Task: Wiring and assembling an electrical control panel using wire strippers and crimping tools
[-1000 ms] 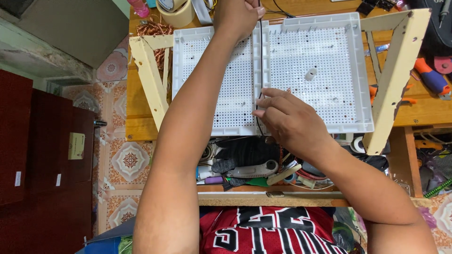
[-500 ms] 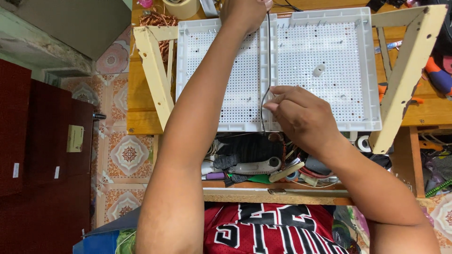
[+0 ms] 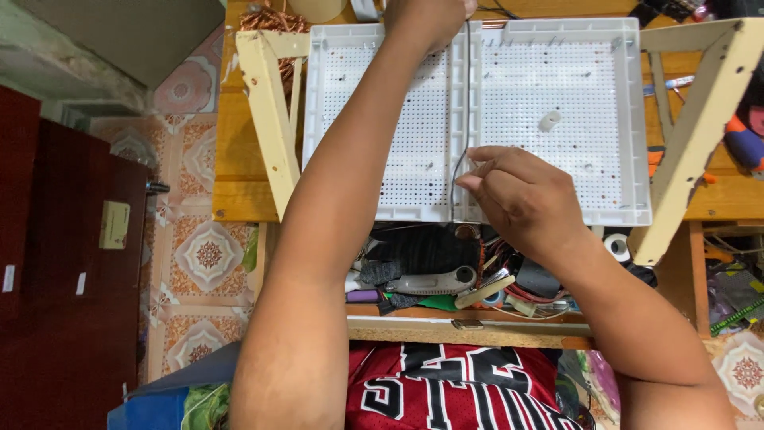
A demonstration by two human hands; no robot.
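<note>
Two white perforated trays [image 3: 557, 95] lie side by side on a wooden bench. My right hand [image 3: 521, 195] hovers over the seam between them near the front edge, its fingers pinched on a thin dark wire [image 3: 455, 181] that curves down along the seam. My left hand [image 3: 426, 20] reaches to the far rim of the left tray [image 3: 414, 183], fingers closed at the top of the seam; what it grips is hidden. A small white cylinder [image 3: 549, 121] stands on the right tray.
Cream wooden braces [image 3: 267, 119] [image 3: 692, 135] flank the trays. An open drawer [image 3: 446, 279] under the bench holds tools, tape rolls and cables. Copper wire coils [image 3: 274, 20] sit at the back left. A dark red cabinet [image 3: 56, 263] stands on the patterned tile floor at left.
My right hand has shifted slightly along the seam while keeping its pinch on the wire. The view has tilted so the trays sit lower in the picture. My left arm stays stretched forward.
</note>
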